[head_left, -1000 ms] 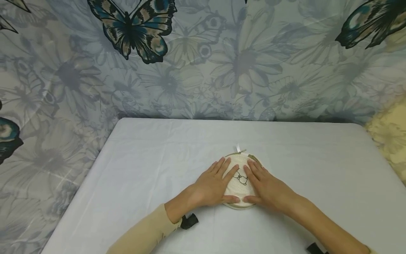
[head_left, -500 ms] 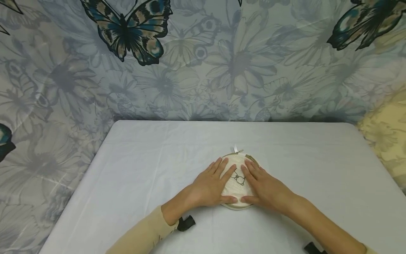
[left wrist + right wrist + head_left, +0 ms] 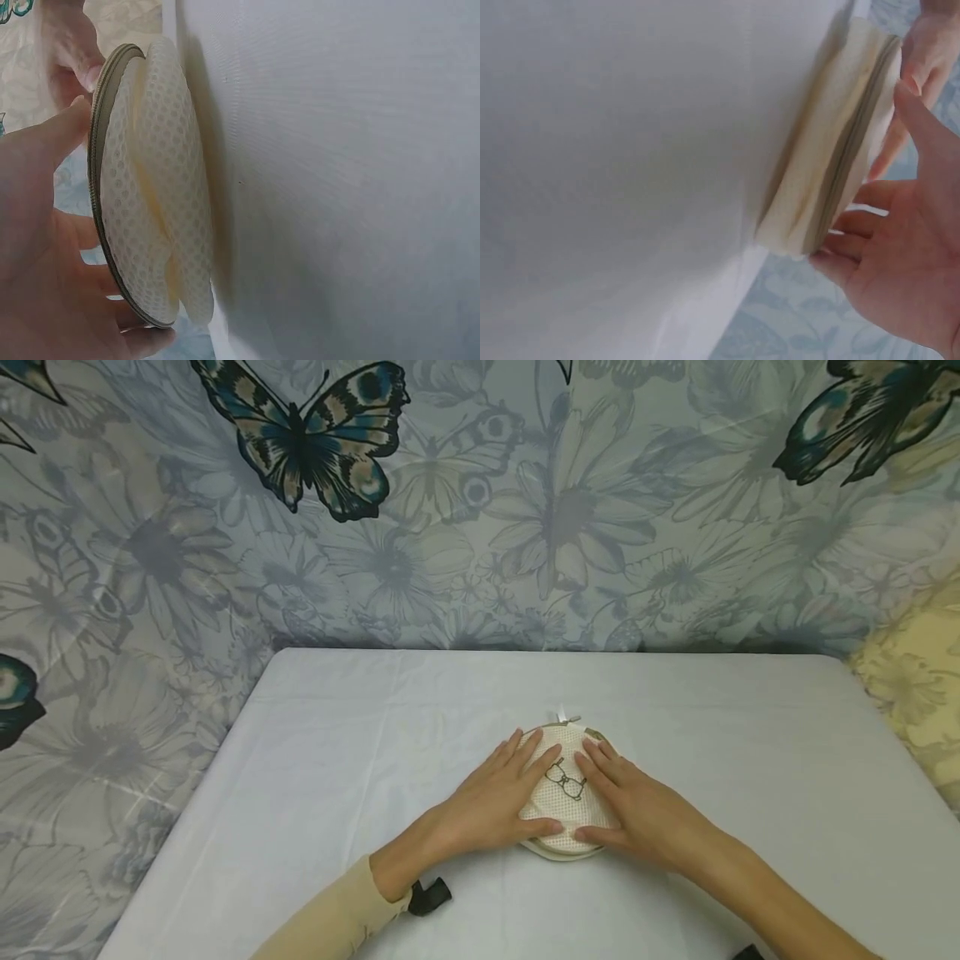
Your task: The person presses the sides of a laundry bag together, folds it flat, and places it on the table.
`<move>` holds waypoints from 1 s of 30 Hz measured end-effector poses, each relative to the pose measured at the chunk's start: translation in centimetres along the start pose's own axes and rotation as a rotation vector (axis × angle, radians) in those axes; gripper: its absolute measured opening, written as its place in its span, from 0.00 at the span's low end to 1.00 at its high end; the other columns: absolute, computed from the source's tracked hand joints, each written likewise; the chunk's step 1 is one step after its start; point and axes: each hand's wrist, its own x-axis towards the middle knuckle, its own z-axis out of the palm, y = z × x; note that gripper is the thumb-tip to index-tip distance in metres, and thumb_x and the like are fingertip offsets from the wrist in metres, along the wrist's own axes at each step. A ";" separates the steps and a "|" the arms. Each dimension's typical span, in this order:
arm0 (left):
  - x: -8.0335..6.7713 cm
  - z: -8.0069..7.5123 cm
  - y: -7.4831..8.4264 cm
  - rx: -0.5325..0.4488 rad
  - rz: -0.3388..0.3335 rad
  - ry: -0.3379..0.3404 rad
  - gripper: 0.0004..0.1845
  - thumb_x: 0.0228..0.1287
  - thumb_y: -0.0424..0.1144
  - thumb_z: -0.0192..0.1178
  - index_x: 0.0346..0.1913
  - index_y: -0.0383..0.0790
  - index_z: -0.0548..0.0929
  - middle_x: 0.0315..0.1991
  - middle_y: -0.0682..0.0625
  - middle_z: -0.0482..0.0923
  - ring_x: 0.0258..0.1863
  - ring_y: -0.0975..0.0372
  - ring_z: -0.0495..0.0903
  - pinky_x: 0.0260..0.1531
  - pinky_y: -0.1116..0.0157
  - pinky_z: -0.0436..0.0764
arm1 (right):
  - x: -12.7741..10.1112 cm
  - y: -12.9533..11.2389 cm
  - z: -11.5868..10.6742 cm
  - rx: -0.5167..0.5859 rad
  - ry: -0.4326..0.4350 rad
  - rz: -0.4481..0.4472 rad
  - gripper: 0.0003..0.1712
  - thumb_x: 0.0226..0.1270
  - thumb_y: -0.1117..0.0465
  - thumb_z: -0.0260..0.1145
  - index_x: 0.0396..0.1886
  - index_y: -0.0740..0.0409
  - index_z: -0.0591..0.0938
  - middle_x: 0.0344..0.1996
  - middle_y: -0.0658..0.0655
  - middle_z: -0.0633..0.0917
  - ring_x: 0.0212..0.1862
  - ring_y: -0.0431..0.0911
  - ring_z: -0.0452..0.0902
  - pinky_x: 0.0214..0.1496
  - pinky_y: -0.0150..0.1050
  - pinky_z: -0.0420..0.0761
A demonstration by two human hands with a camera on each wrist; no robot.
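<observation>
a round cream mesh pouch with an olive zipper rim (image 3: 564, 789) lies on the white table (image 3: 337, 760), mid-front. left hand (image 3: 487, 806) and right hand (image 3: 637, 810) press it with flat, straight fingers. it looks light and soft; better taken by the rim.

the embroidery hoop (image 3: 564, 785) holds cream open-weave cloth (image 3: 161, 172), coarse and full of small holes — a dark stitched outline (image 3: 566, 779) sits on it. its ring (image 3: 101, 150) looks like matt olive plastic or wood; which, cannot be told. a small shiny metal screw (image 3: 564, 715) shows at the far edge. the table cover (image 3: 360, 752) is smooth, matt white cloth. the backdrop (image 3: 480, 502) is printed fabric with a faint sheen — soft folds.
</observation>
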 end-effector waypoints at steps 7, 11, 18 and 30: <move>-0.3 -0.1 -0.2 -0.006 -0.011 0.007 0.49 0.66 0.71 0.47 0.81 0.50 0.45 0.80 0.41 0.36 0.78 0.45 0.36 0.75 0.51 0.45 | -0.2 0.3 -0.1 0.029 0.065 0.000 0.51 0.66 0.34 0.63 0.75 0.64 0.63 0.76 0.64 0.59 0.74 0.63 0.55 0.70 0.61 0.63; -0.5 -0.1 -0.4 -0.015 -0.018 0.010 0.49 0.66 0.72 0.45 0.81 0.51 0.45 0.80 0.41 0.36 0.78 0.46 0.36 0.75 0.51 0.45 | -0.3 0.5 -0.2 0.054 0.082 -0.004 0.50 0.66 0.35 0.64 0.76 0.62 0.62 0.76 0.63 0.59 0.74 0.65 0.55 0.69 0.64 0.63; -0.8 -0.2 -0.8 -0.016 -0.022 0.016 0.49 0.67 0.72 0.45 0.81 0.48 0.45 0.80 0.43 0.37 0.78 0.47 0.37 0.75 0.52 0.45 | -0.9 1.0 -0.3 0.091 0.092 0.001 0.50 0.64 0.35 0.66 0.78 0.54 0.61 0.77 0.59 0.59 0.74 0.65 0.55 0.65 0.64 0.68; -1.8 -0.5 -1.4 0.029 -0.031 0.079 0.48 0.67 0.70 0.49 0.80 0.47 0.49 0.80 0.42 0.39 0.78 0.48 0.32 0.75 0.48 0.47 | -1.6 2.4 -1.3 0.158 0.084 0.058 0.50 0.64 0.35 0.66 0.79 0.47 0.59 0.77 0.54 0.59 0.77 0.61 0.50 0.67 0.67 0.62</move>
